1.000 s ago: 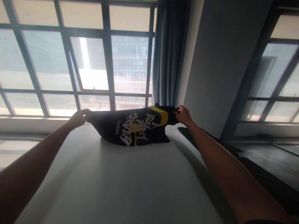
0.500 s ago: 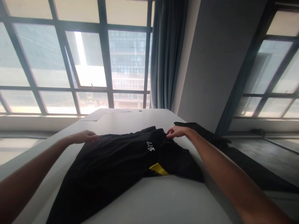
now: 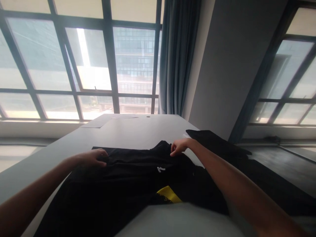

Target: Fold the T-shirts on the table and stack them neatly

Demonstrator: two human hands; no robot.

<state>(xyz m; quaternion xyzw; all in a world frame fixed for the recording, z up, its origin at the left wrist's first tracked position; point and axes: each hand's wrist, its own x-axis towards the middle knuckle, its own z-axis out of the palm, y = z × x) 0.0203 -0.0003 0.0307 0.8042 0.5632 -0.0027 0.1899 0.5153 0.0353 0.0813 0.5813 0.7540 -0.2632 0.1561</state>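
Observation:
A black T-shirt (image 3: 128, 184) lies spread over the white table, with a small white print and a yellow patch (image 3: 170, 193) on it. My left hand (image 3: 95, 158) rests on the cloth at its far left, thumb and fingers apart. At the far right part of the shirt, my right hand (image 3: 179, 147) pinches the black fabric between thumb and fingers beside a raised fold. The near left part of the shirt is dark and runs out of view at the bottom.
The white table (image 3: 138, 131) reaches toward the windows, with a sheet of paper (image 3: 95, 123) at its far left. Another dark cloth-like thing (image 3: 214, 140) lies along the right side. A blue-grey curtain (image 3: 176, 59) hangs behind.
Both hands have come nearer, and the shirt's far edge with them. My left hand's thumb and fingers have parted. A fold now partly covers the white print.

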